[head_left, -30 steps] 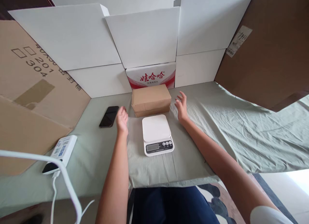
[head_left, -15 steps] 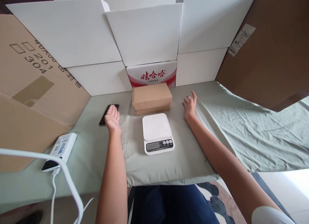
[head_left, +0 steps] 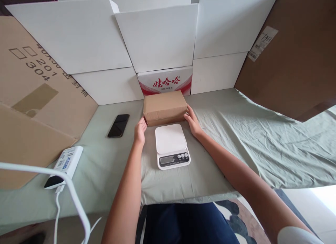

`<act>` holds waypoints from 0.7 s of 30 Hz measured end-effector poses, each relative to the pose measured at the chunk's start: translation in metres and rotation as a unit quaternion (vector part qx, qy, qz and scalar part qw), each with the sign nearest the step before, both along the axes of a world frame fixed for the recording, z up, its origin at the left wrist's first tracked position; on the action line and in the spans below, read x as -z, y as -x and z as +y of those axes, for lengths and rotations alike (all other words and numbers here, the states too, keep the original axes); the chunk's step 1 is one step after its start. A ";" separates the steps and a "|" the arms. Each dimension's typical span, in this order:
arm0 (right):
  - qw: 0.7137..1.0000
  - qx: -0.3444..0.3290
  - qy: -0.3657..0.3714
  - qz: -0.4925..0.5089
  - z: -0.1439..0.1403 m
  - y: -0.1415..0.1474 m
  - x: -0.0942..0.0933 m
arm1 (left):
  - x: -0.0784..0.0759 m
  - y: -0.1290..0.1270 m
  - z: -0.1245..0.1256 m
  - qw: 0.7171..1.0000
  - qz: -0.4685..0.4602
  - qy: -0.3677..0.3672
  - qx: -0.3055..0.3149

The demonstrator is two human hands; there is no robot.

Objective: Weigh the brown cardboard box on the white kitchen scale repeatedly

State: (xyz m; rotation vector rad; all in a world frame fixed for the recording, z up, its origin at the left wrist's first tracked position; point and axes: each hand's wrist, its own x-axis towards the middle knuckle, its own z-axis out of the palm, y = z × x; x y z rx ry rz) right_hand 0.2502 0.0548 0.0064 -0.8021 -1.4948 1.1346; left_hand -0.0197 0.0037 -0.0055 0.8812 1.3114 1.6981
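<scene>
A brown cardboard box (head_left: 165,106) rests on the cloth, just behind a white kitchen scale (head_left: 172,146). My left hand (head_left: 140,131) meets the box's lower left corner, its fingertips partly hidden along that side. At the opposite end, my right hand (head_left: 193,122) has its fingers round the right side and the thumb toward the front. Between them the two hands clasp the box. The scale has a bare white platform, a grey display and several buttons along its front.
A black phone (head_left: 118,125) lies left of my left hand. Farther left are a white power strip (head_left: 68,163) with a cable and a white curved tube (head_left: 70,188). Large cartons (head_left: 286,62) and white boxes (head_left: 157,37) wall in the green cloth (head_left: 236,132).
Both hands have moved inward from either side and now hold the cardboard box by its ends. My left hand has uncovered the phone. The box and scale have stayed in place.
</scene>
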 end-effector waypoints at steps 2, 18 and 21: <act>1.000 0.005 -0.005 -0.009 -0.001 -0.001 -0.002 | -0.002 -0.002 -0.001 1.000 0.011 -0.008 0.006; 0.990 0.036 -0.134 -0.016 -0.082 -0.037 -0.003 | -0.016 -0.036 -0.115 0.995 0.045 -0.087 -0.011; 0.993 0.029 -0.113 -0.025 -0.102 -0.045 0.001 | -0.005 -0.040 -0.141 0.997 0.039 -0.070 -0.017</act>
